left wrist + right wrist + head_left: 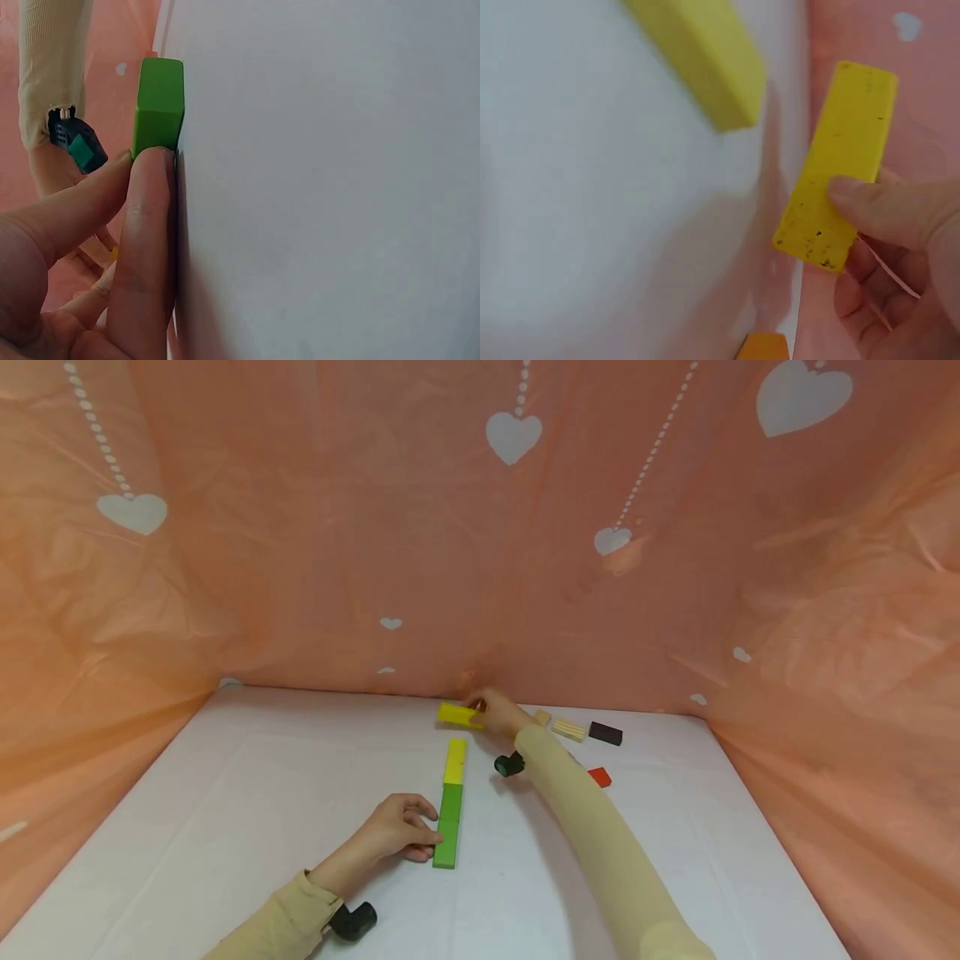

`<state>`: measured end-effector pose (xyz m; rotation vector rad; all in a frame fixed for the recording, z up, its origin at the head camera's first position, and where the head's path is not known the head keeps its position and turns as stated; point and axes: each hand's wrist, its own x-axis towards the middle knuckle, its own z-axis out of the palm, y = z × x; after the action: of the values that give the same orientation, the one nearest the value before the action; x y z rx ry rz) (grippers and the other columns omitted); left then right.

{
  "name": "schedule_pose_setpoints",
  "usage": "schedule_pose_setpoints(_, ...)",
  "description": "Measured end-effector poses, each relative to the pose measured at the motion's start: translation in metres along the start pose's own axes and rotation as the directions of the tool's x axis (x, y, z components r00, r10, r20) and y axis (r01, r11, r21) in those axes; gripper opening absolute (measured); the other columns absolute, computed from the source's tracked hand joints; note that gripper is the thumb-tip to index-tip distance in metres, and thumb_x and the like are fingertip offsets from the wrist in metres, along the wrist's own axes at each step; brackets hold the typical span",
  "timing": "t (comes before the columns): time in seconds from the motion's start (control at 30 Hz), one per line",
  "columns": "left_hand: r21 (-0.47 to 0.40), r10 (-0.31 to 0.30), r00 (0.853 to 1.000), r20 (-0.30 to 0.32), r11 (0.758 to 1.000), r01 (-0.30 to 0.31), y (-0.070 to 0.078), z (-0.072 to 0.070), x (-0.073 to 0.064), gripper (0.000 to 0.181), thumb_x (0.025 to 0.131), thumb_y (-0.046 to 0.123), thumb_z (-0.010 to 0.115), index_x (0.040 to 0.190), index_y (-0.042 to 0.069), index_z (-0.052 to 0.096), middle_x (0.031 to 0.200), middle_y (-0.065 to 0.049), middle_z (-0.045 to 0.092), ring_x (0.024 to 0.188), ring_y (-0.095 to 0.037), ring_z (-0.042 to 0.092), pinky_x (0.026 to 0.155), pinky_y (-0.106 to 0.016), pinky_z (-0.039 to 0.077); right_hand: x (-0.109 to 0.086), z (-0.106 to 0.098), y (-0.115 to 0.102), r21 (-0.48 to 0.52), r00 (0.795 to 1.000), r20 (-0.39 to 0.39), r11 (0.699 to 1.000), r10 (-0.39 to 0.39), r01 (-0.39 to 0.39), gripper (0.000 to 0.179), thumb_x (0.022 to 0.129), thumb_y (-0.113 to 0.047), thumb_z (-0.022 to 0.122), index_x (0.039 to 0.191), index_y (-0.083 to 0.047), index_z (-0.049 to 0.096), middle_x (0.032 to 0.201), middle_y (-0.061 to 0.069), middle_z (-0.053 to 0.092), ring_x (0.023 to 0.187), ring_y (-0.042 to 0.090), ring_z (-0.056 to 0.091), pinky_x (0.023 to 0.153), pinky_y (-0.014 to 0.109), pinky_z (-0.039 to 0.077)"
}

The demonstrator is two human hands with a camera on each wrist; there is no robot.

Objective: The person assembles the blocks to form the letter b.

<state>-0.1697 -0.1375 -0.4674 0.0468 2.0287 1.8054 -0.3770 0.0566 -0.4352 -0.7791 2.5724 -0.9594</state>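
Note:
On the white surface, a yellow block (454, 761), a green block (451, 802) and a lighter green block (446, 846) lie end to end in a row. My left hand (401, 828) is beside the nearest one, its fingertips touching that green block's (160, 86) side. Beyond the row's far end, my right hand (497, 712) holds another yellow block (840, 165) above the surface, thumb on its broad face and fingers behind. Dark specks mark this held block. The row's yellow block (712, 67) also shows in the right wrist view.
Toward the back right lie a pale wooden block (542, 717), a striped wooden piece (568, 729), a black block (605, 733) and a red block (600, 777). An orange block (765, 347) is near the right hand. Pink cloth (420, 568) walls the back and sides.

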Motion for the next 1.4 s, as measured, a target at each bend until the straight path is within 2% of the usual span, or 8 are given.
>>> schedule_pose_setpoints(0.17,-0.004,0.007,1.0,0.0,1.0,-0.007,0.001,0.0,0.001,0.033,0.079,-0.005,0.074,0.105,-0.009,0.055,0.074,-0.012,0.063,0.057,-0.013,0.064,0.056,-0.029,0.059,-0.006,-0.003,0.0,0.199,0.997,-0.059,0.979,0.056,-0.043,0.026,0.09,-0.005,0.066,0.117,-0.005,0.063,0.11,0.005,0.06,0.097,0.022,0.052,0.081,0.028,0.051)
schedule_pose_setpoints(0.33,-0.001,0.014,1.0,0.002,1.0,-0.014,0.002,-0.001,-0.001,0.034,0.079,-0.005,0.074,0.105,-0.01,0.055,0.073,-0.012,0.063,0.057,-0.013,0.064,0.056,-0.029,0.059,-0.015,0.0,-0.003,0.374,0.99,-0.11,0.927,0.084,-0.037,0.03,0.089,-0.003,0.066,0.118,-0.002,0.058,0.112,0.01,0.058,0.099,0.025,0.053,0.084,0.03,0.052)
schedule_pose_setpoints(0.43,0.005,0.018,1.0,0.005,1.0,-0.018,0.002,-0.002,-0.002,0.034,0.079,-0.004,0.074,0.106,-0.011,0.055,0.074,-0.012,0.064,0.056,-0.013,0.063,0.056,-0.03,0.059,-0.016,0.005,-0.001,0.442,0.983,-0.141,0.896,0.116,-0.042,0.03,0.089,-0.003,0.067,0.118,-0.002,0.058,0.113,0.011,0.058,0.1,0.025,0.054,0.085,0.031,0.053)
schedule_pose_setpoints(0.7,-0.006,0.013,1.0,0.002,1.0,-0.013,0.001,-0.005,-0.006,0.034,0.079,-0.004,0.075,0.105,-0.011,0.054,0.072,-0.011,0.064,0.056,-0.013,0.063,0.055,-0.028,0.058,-0.02,0.019,0.0,0.521,0.969,-0.181,0.852,0.169,-0.051,0.033,0.089,-0.003,0.067,0.119,0.001,0.055,0.109,0.013,0.057,0.097,0.026,0.058,0.081,0.032,0.056)
schedule_pose_setpoints(1.0,-0.01,0.006,1.0,0.011,1.0,-0.006,-0.001,-0.004,-0.007,0.033,0.079,-0.003,0.074,0.104,-0.01,0.054,0.073,-0.01,0.064,0.057,-0.013,0.063,0.056,-0.028,0.058,-0.026,0.036,0.006,0.586,0.946,-0.184,0.802,0.266,-0.112,0.034,0.089,-0.011,0.068,0.12,-0.004,0.055,0.112,0.009,0.058,0.1,0.021,0.057,0.081,0.028,0.055)
schedule_pose_setpoints(1.13,-0.012,0.013,1.0,0.019,1.0,-0.012,0.0,-0.003,-0.008,0.033,0.079,-0.004,0.074,0.104,-0.011,0.054,0.072,-0.01,0.064,0.057,-0.013,0.063,0.056,-0.028,0.058,-0.027,0.039,0.005,0.613,0.937,-0.2,0.783,0.285,-0.108,0.046,0.089,-0.009,0.069,0.13,-0.006,0.048,0.112,0.01,0.057,0.096,0.022,0.06,0.079,0.03,0.056)
schedule_pose_setpoints(1.27,-0.014,0.01,1.0,0.024,1.0,-0.01,0.001,-0.002,-0.006,0.033,0.079,-0.004,0.074,0.104,-0.011,0.054,0.072,-0.01,0.064,0.057,-0.012,0.063,0.056,-0.028,0.058,-0.029,0.039,0.005,0.63,0.933,-0.214,0.771,0.29,-0.096,0.065,0.088,-0.005,0.068,0.143,-0.014,0.036,0.114,0.013,0.055,0.095,0.024,0.06,0.078,0.032,0.057)
schedule_pose_setpoints(1.4,-0.013,0.011,1.0,0.022,1.0,-0.011,0.001,0.0,-0.005,0.033,0.079,-0.004,0.074,0.104,-0.011,0.054,0.072,-0.01,0.064,0.057,-0.012,0.064,0.056,-0.029,0.058,-0.028,0.039,0.008,0.614,0.929,-0.231,0.784,0.29,-0.092,0.078,0.088,-0.005,0.069,0.15,-0.024,0.026,0.116,0.011,0.052,0.096,0.023,0.058,0.078,0.031,0.057)
